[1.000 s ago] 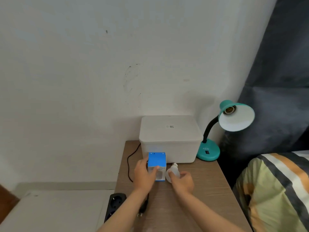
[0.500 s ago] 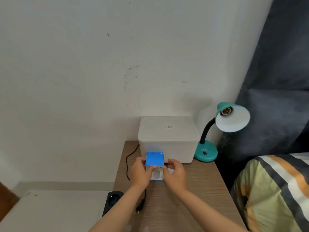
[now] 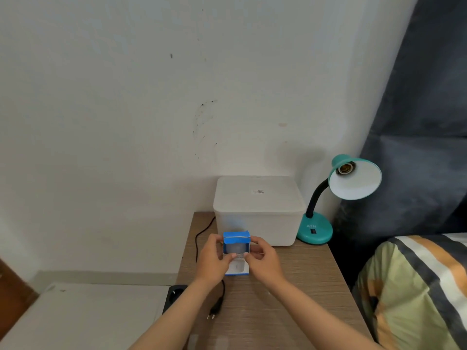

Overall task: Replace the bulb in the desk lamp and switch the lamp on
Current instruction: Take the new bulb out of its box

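Observation:
A small blue and white bulb box (image 3: 236,267) stands on the wooden bedside table (image 3: 290,299), its blue top flap (image 3: 236,237) lifted. My left hand (image 3: 214,261) grips the box's left side. My right hand (image 3: 264,258) pinches its right edge at the open top. Something grey shows inside the opening; I cannot tell what it is. The old bulb is hidden. A teal desk lamp (image 3: 314,229) stands at the table's back right, its shade (image 3: 356,179) tilted toward me with a bare socket (image 3: 345,168).
A white lidded plastic bin (image 3: 257,210) sits against the wall behind the box. A black cord (image 3: 199,238) runs down the table's left, its plug (image 3: 214,309) lying loose near a black power strip (image 3: 174,295). A striped blanket (image 3: 417,286) lies at right.
My right hand let go of the loose bulb and came over to the box. Both hands now hold the box, and its blue top flap has been lifted open.

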A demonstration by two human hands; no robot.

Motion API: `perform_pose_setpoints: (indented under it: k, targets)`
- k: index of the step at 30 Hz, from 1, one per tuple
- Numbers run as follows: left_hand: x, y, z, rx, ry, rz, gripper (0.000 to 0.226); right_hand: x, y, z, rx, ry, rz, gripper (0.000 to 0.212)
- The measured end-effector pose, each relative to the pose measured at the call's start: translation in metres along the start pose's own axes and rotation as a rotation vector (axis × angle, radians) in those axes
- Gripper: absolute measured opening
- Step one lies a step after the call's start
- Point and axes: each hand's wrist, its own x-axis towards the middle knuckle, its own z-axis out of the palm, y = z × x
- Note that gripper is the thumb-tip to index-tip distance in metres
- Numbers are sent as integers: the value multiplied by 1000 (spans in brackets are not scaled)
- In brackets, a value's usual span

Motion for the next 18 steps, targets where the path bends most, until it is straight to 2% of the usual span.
perform_pose_setpoints:
  k: [5,10,13,16,18]
  targets:
    - [1,0,-10,-7,-143,33,63,4,0,-1,-164,-67,-67,64]
    - [8,1,-18,58,-244,20,81,14,-6,-5,-199,-135,-52,73]
    - [13,2,-21,112,-288,19,85,19,-5,-5,-206,-127,-52,69]
    - [16,1,-22,91,-315,-5,88,19,-5,-3,-284,14,-149,52]
    - [17,-1,-22,52,-326,-23,89,20,-7,-1,-343,51,-216,43]
